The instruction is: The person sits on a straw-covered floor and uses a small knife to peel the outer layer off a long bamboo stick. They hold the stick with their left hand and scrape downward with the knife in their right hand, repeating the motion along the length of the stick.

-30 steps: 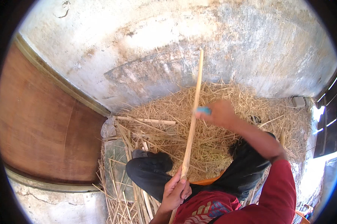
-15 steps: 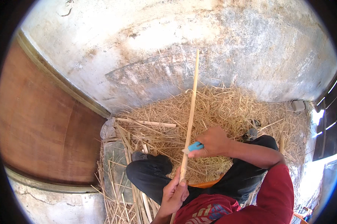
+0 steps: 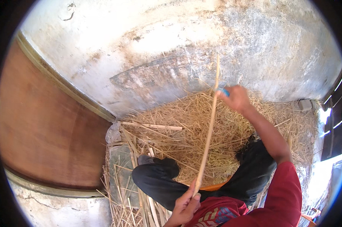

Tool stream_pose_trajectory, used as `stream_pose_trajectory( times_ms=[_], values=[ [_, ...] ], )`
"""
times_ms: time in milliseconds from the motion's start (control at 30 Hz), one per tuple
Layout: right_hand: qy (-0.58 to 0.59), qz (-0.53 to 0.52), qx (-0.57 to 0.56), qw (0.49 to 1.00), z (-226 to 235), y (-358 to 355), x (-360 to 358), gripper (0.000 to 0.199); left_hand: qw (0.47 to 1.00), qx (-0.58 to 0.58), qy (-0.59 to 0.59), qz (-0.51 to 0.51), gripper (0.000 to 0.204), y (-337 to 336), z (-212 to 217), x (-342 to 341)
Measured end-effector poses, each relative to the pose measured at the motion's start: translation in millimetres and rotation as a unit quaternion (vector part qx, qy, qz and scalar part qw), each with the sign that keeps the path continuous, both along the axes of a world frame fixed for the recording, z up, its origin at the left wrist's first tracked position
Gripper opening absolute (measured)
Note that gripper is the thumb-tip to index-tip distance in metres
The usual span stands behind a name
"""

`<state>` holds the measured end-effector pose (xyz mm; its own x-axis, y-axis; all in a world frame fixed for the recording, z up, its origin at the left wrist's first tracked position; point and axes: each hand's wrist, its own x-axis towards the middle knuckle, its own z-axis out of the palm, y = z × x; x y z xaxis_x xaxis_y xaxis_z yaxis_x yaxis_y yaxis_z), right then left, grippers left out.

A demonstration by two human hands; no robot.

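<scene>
A long, pale bamboo-like strip (image 3: 209,140) runs from my lap up and away, tilted slightly right. My left hand (image 3: 187,206) is closed around its near end, just in front of my red shirt. Close to the far end, my right hand (image 3: 237,100) grips a blue-handled cutter knife (image 3: 225,92). The knife meets the strip from its right side, and a thin shaving sticks out to the left there. Motion blurs the blade, so its exact angle is hard to see.
Shavings (image 3: 201,125) pile up between my bent legs and the stained wall (image 3: 159,49). Split strips (image 3: 152,126) lie at the left, by a grey slab (image 3: 122,178) and a brown wooden panel (image 3: 50,125). A small grey block (image 3: 305,104) rests at the far right.
My right hand has slid the knife from near my left hand up toward the strip's far end. The strip has swung slightly right; my left hand still grips its near end.
</scene>
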<state>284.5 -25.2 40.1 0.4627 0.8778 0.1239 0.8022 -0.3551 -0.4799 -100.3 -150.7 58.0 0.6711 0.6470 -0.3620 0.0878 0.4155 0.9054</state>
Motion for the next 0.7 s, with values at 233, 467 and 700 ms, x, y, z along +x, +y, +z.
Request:
stream_pose_trajectory(
  times_ms=[233,467,700],
  values=[
    [-0.042,0.031,0.053,0.997,-13,0,22,0.075,0.999,0.008,0.031,-0.043,0.057,-7,1,-13],
    [-0.069,-0.035,0.032,0.996,-17,15,66,0.078,0.995,0.019,0.071,-0.066,0.06,-19,-4,-28],
    [0.053,-0.334,0.093,0.937,-53,-8,185,0.083,0.948,0.248,0.031,-0.196,0.057,-31,-6,-46]
  ],
)
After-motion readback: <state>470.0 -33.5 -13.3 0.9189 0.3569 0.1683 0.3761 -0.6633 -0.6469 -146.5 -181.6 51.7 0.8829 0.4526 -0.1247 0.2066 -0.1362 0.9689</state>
